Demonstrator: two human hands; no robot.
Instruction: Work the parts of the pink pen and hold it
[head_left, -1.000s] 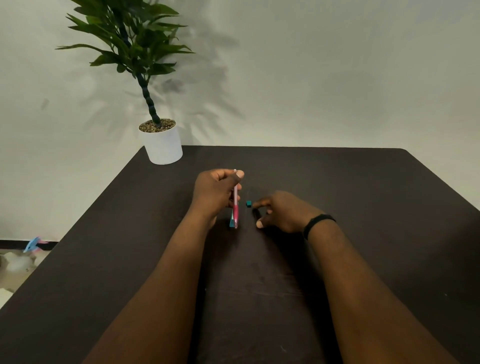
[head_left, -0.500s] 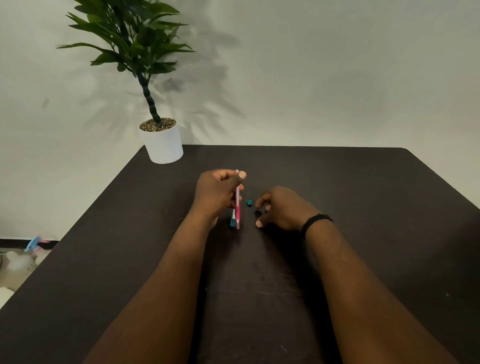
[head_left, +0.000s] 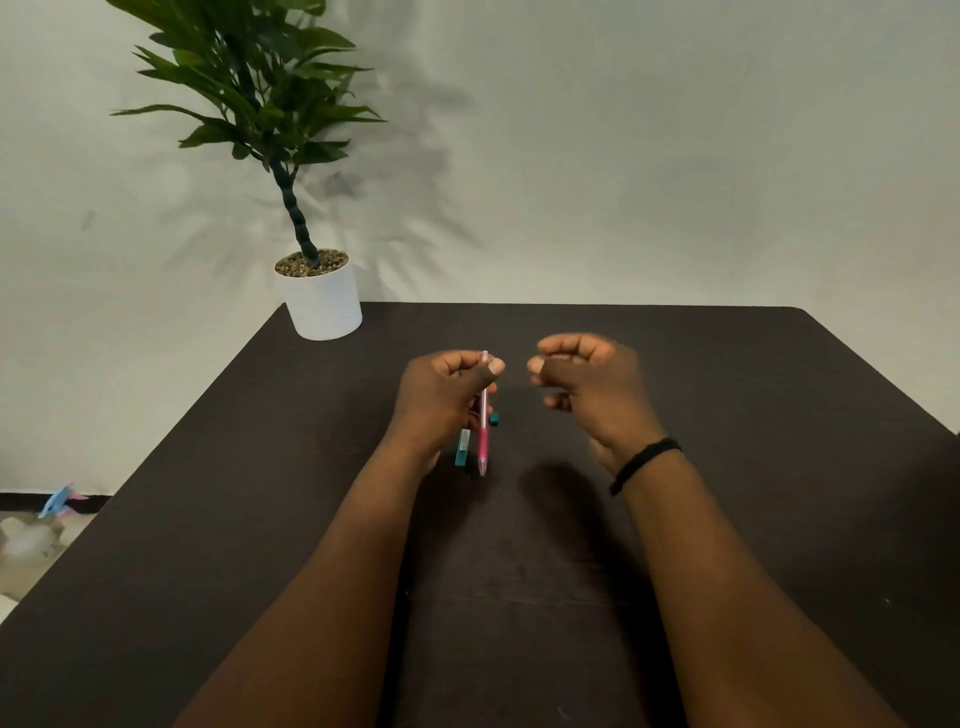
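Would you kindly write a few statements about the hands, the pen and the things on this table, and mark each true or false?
1. The left hand holds a pink pen. True.
2. The pen lies flat on the dark table. False: it is held roughly upright, tip downward.
3. The right hand wears a black band at the wrist. True.
4. The right hand grips the small teal piece. False: that piece sits on the table beside the pen.
5. A potted plant stands at the table's far left corner. True.
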